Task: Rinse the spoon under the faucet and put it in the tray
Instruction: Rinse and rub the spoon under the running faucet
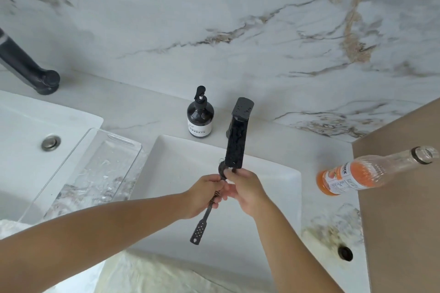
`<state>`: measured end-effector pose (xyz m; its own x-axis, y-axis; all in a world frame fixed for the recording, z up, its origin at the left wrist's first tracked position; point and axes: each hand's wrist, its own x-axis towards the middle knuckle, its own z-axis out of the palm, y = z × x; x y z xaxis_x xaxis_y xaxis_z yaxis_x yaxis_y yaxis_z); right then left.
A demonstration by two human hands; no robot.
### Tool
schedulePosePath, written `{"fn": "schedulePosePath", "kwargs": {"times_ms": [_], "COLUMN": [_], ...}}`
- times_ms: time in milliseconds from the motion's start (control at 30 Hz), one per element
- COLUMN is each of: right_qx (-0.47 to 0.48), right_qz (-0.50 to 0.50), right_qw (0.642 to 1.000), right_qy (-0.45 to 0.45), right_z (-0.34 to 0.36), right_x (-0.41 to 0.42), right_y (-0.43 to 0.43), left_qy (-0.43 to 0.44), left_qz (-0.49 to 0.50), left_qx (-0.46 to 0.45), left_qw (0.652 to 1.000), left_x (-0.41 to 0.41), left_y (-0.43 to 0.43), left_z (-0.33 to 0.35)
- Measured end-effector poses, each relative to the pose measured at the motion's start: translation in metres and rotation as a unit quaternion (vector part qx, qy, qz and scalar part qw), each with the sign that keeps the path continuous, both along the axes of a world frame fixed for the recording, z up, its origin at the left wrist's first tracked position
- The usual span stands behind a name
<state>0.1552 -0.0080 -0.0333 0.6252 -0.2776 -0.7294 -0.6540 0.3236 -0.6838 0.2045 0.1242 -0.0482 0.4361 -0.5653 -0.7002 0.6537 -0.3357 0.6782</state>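
A black spoon (201, 225) with a perforated flat handle end is held over the white basin (178, 162). Its bowl sits right under the spout of the black faucet (235, 140). My left hand (203, 194) grips the spoon's handle near the middle. My right hand (245, 188) pinches the spoon's bowl end with fingers and thumb just below the spout. Running water cannot be made out. The clear plastic tray (71, 162) lies to the left of the basin, wet inside.
A dark soap pump bottle (200, 115) stands behind the basin, left of the faucet. An orange drink bottle (371, 173) stands on the right counter. A second basin with a drain (50, 142) and another black faucet (28, 66) are at the left.
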Motion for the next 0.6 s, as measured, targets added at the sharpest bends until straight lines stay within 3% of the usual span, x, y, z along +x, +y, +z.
{"fn": "schedulePosePath", "kwargs": {"times_ms": [67,133,167,200,300,333,433,567,600], "right_qx": [-0.084,-0.239,-0.273,-0.268,-0.098,-0.091,-0.186,0.03,0.022], "right_qz": [-0.003,0.02,0.035,0.05,0.041,0.024,-0.015,0.019,0.017], "right_qw": [0.996,0.97,0.961,0.962,0.994,0.995,0.982,0.997,0.997], "right_qy": [0.013,0.035,0.027,0.015,-0.035,-0.03,0.008,-0.068,-0.069], "right_z": [-0.008,-0.008,-0.007,-0.005,-0.005,-0.007,-0.012,-0.008,-0.008], "right_x": [0.005,0.012,0.015,0.017,0.015,0.014,0.011,0.005,0.005], "right_y": [0.005,0.007,0.006,0.005,-0.003,-0.004,-0.007,-0.015,-0.014], "left_qy": [-0.029,-0.049,-0.053,-0.056,-0.054,-0.046,-0.038,-0.072,-0.066], "left_qz": [-0.032,-0.039,-0.03,-0.021,-0.021,-0.026,-0.046,-0.045,-0.035], "left_qx": [0.035,0.085,0.098,0.101,0.095,0.087,0.073,0.088,0.086], "left_qw": [0.998,0.994,0.993,0.993,0.994,0.995,0.996,0.992,0.993], "left_x": [0.002,0.007,0.011,0.015,0.024,0.024,0.02,0.02,0.022], "left_y": [-0.003,-0.008,-0.01,-0.013,-0.019,-0.02,-0.027,-0.026,-0.025], "left_z": [0.001,0.003,0.004,0.005,0.007,0.008,0.008,0.006,0.005]}}
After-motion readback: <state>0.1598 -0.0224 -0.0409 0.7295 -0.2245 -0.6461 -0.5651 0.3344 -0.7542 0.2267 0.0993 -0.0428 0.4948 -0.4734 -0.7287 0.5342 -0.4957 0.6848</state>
